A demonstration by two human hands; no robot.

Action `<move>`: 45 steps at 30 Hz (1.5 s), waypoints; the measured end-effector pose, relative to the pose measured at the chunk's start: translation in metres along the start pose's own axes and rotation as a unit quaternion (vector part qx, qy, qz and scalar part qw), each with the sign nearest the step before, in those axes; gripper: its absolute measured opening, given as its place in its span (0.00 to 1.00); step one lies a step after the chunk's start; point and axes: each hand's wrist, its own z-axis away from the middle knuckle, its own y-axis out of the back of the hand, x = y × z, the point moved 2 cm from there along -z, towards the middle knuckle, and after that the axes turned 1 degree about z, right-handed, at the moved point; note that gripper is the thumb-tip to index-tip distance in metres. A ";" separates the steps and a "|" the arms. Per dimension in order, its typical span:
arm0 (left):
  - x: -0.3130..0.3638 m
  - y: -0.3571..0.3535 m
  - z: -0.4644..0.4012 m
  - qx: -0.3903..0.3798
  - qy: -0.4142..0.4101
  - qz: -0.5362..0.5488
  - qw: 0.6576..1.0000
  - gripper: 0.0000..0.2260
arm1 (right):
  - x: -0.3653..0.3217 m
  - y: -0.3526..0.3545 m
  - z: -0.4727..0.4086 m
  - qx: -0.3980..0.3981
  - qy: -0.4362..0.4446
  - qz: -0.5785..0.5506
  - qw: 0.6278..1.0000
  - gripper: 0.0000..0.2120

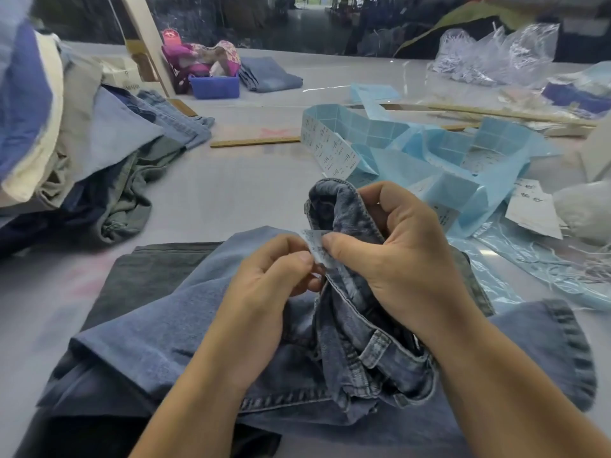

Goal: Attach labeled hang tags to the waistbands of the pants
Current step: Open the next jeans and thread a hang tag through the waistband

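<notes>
Blue denim pants [185, 328] lie on the table in front of me, over a darker grey pair [155, 276]. Their waistband [344, 206] is lifted and bunched up. My right hand [406, 252] grips this raised waistband, its thumb pressing a small white printed tag [315, 246] against the denim. My left hand [274, 276] pinches the lower end of the same tag between thumb and fingers. Both hands meet at the tag in the middle of the view.
A long strip of light blue label backing with white printed labels [334, 150] sprawls to the right. Wooden rulers [254, 141], clear plastic bags [496, 57], a blue bin [215, 86] and folded jeans [271, 74] lie beyond. A pile of garments [82, 143] fills the left.
</notes>
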 end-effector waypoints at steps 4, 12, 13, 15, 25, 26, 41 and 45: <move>0.003 0.000 0.001 -0.003 0.035 -0.002 0.999 0.16 | -0.001 0.000 0.003 -0.014 0.003 0.007 1.000 0.09; -0.009 -0.028 0.016 -0.105 0.025 -0.148 0.983 0.21 | 0.025 0.038 0.021 -0.003 -0.144 0.059 0.988 0.08; -0.013 -0.031 0.018 -0.114 0.025 -0.197 0.973 0.25 | 0.030 0.048 0.028 -0.028 -0.182 0.049 0.982 0.11; -0.017 -0.041 0.020 -0.133 -0.011 -0.298 0.945 0.32 | 0.037 0.064 0.046 -0.073 -0.241 0.011 0.968 0.14; -0.029 -0.110 0.015 -0.153 -0.133 -0.643 0.739 0.25 | 0.048 0.113 0.090 -0.088 -0.291 0.223 0.926 0.21; -0.023 -0.110 0.013 -0.111 -0.125 -0.637 0.752 0.23 | 0.049 0.112 0.090 -0.085 -0.285 0.215 0.930 0.23; -0.002 -0.111 -0.053 -0.203 0.069 -0.452 0.866 0.26 | 0.073 0.137 0.033 0.079 -0.248 0.047 0.964 0.18; -0.006 -0.127 -0.105 -0.041 -0.052 -0.485 0.872 0.09 | 0.088 0.150 -0.023 0.136 -0.270 0.059 0.951 0.05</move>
